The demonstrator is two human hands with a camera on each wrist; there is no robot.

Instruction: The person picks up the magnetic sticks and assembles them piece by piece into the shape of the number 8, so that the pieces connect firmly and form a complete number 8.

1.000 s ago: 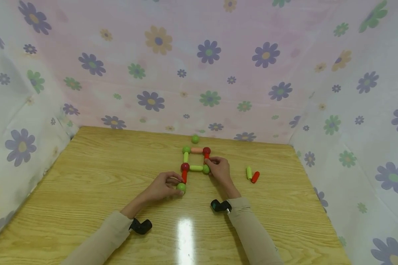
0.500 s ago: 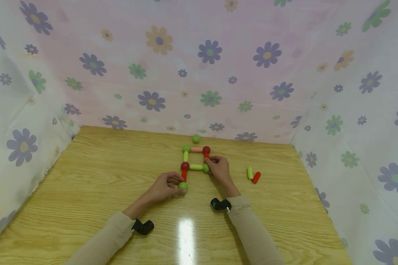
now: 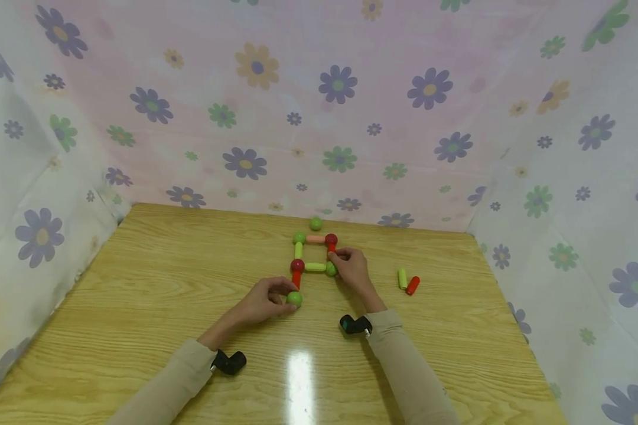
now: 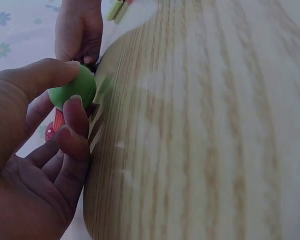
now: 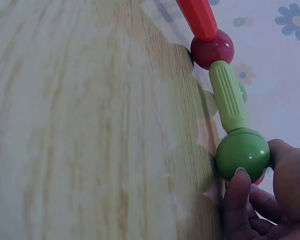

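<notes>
A construction toy of balls and short rods lies on the table, forming a square with a red rod [image 3: 296,281] extending toward the person from its dark red ball [image 3: 298,265]. My left hand [image 3: 263,302] pinches a green ball [image 4: 72,90] between thumb and fingers at the near end of that rod. At the square's near right corner, my right hand [image 3: 352,273] grips another green ball [image 5: 242,155], its fingers also reaching the red rod behind it. A yellow-green rod [image 5: 227,95] joins this ball to the dark red one. The square's far side is a salmon rod [image 3: 315,239].
A loose green ball [image 3: 316,224] sits behind the square by the back edge. Off to the right lie a loose yellow-green rod [image 3: 402,278] and a red rod [image 3: 413,285]. Flowered cloth [image 3: 287,118] encloses the wooden table [image 3: 181,265] at the back and sides.
The green ball in my left hand has shifted slightly to the right, under the end of the red rod. My right hand keeps its hold at the corner.
</notes>
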